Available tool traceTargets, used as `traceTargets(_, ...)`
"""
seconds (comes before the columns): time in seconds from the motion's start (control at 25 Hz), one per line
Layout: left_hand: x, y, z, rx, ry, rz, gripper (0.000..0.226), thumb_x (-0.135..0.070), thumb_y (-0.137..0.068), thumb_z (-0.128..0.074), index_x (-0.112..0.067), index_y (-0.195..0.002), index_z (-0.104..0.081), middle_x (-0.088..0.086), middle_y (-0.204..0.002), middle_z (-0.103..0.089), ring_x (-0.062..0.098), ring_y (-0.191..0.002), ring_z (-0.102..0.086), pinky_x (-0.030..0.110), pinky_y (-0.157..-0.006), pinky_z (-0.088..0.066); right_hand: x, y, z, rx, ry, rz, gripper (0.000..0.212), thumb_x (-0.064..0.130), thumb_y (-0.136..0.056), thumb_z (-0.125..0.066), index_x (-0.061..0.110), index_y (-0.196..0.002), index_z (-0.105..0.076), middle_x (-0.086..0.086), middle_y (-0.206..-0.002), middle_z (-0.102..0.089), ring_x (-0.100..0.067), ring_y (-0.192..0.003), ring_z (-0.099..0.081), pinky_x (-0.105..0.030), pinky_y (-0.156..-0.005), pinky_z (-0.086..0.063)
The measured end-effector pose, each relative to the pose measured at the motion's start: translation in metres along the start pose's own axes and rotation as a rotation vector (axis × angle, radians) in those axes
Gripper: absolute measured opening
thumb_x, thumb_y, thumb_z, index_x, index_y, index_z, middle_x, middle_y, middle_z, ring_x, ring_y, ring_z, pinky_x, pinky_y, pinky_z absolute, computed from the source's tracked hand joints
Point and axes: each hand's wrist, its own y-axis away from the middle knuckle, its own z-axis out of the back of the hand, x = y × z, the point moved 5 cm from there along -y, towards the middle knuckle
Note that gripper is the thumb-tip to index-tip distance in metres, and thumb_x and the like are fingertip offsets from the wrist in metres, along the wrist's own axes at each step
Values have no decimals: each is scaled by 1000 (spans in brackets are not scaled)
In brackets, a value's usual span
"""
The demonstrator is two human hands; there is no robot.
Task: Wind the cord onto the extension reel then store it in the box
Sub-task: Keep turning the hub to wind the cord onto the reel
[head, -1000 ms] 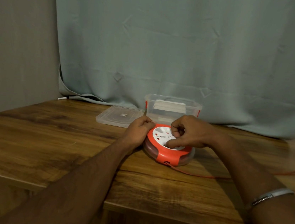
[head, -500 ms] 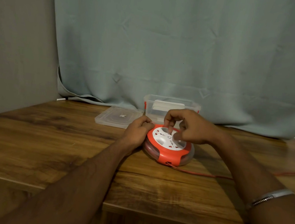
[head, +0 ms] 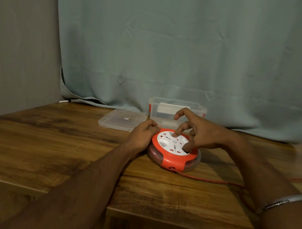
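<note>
1. Extension reel (head: 174,151): an orange-and-white disc lying flat on the wooden table (head: 48,139), just in front of the box (head: 177,110), which stands open at the reel's 12 o'clock.
2. Left hand (head: 143,134): curled against the reel's rim at 9 o'clock, gripping it to brace the housing.
3. Right hand (head: 199,133): a fingertip and the thumb press down into the white socket face; the index finger is lifted clear. It grasps nothing, working only by downward contact.
4. Change: a second ago the right hand's fingers were bunched over the face; they have since spread and travelled round it, consistent with turning the hub.
5. Cord (head: 214,181): exits the reel at 6 o'clock and trails toward 3 o'clock, so winding appears unfinished.
6. Lid (head: 122,120): lies flat at the reel's 10 o'clock, beside the box; storage is not yet begun.
</note>
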Motion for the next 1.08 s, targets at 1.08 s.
traceTargets(1.08,4,-2,0,-6,46,14,19,-29,-102,-53,-16,-102,-66,11,-100,-74,29,-94,-72,46,-85,-60,21,-8,-18,-136,233,39,48,51,-84,-78,12,-57,-67,5,-47,-55,-9,-48,-49,-33,-56,-40)
